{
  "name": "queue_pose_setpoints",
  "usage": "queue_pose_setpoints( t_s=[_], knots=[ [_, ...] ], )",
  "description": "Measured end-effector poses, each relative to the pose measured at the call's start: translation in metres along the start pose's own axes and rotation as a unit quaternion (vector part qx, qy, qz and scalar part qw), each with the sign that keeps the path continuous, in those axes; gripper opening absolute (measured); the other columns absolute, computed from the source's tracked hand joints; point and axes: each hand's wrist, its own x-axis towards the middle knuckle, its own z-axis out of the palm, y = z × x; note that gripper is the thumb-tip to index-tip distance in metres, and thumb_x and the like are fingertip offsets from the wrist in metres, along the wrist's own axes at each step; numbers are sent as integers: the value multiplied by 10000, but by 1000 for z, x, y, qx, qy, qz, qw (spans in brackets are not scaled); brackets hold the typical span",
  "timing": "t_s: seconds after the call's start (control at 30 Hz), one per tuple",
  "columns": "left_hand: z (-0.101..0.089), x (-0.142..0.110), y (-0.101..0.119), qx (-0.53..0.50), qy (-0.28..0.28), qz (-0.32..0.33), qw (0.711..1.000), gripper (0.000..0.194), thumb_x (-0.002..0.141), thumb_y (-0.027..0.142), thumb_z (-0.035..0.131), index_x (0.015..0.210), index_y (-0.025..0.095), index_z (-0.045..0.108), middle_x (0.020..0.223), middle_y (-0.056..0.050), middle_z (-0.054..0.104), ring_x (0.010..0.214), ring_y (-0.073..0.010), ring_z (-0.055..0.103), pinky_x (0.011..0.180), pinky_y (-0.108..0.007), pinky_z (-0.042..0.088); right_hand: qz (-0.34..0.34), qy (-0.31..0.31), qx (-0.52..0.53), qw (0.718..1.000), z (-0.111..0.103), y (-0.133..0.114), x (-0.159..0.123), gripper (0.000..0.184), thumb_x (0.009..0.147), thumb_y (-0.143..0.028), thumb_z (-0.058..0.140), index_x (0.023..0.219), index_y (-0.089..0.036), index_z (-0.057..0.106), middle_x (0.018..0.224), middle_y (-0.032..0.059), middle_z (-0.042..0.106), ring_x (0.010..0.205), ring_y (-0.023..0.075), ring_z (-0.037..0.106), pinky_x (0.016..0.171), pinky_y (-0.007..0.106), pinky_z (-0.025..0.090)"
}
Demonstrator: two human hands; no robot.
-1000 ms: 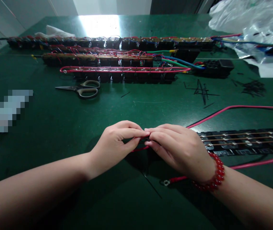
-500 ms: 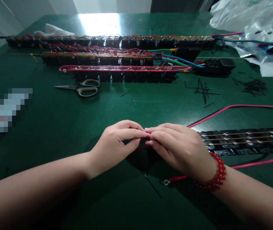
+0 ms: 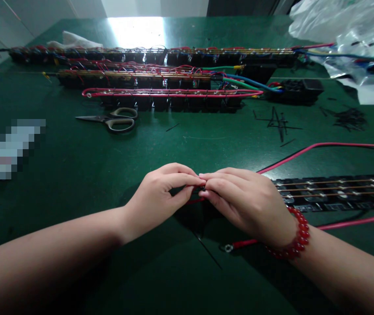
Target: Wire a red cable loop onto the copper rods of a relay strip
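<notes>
My left hand point(image 3: 162, 194) and my right hand point(image 3: 247, 199) meet fingertip to fingertip in front of me, both pinched closed. A small dark bit shows between them, but my fingers hide most of what they hold. Just beneath the fingertips runs a piece of red cable point(image 3: 195, 201). The black strip assembly with copper-coloured rods point(image 3: 331, 192) extends rightward from behind my right hand. Under that hand a red cable end with a ring terminal point(image 3: 228, 248) sticks out. A thin black strip, like a cable tie point(image 3: 211, 254), slants below my fingers.
Scissors point(image 3: 121, 120) lie on the green table point(image 3: 91, 175). Several wired black assemblies point(image 3: 173, 78) stretch across the back. Loose black cable ties point(image 3: 280, 124) and a pile of them point(image 3: 347, 118) lie at right, near clear plastic bags point(image 3: 344, 26). A blurred-out object point(image 3: 12, 148) is at left.
My fingertips have shifted very slightly, and a little more of the dark bit between them shows. Everything else looks unchanged.
</notes>
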Motion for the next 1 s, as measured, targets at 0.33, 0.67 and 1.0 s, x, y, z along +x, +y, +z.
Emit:
queue_pose_setpoints(
  t_s=[0.33,0.67,1.0],
  knots=[
    [0,2,1,-2,-1,-6,1000,204,864,70,629,972,182,760,982,-24,733,911,-91,674,852,-175,539,-1,2,0,1000,-1,-1,-1,92,943,-193,562,925,-140,636,965,76,752,870,208,698,745,340,566],
    [0,1,1,-1,-6,7,1000,209,876,74,608,973,191,752,978,-29,730,905,-106,674,836,-210,554,3,-1,4,1000,-1,-1,1,101,942,-194,559,920,-139,641,984,87,755,879,208,705,745,336,564],
    [-2,1,2,-30,-15,19,999,165,893,149,618,987,199,744,998,-57,733,920,-141,684,826,-264,569,7,-5,11,1000,-2,-1,0,126,957,-215,542,922,-151,644,985,87,758,886,202,706,754,328,567]
  ],
)
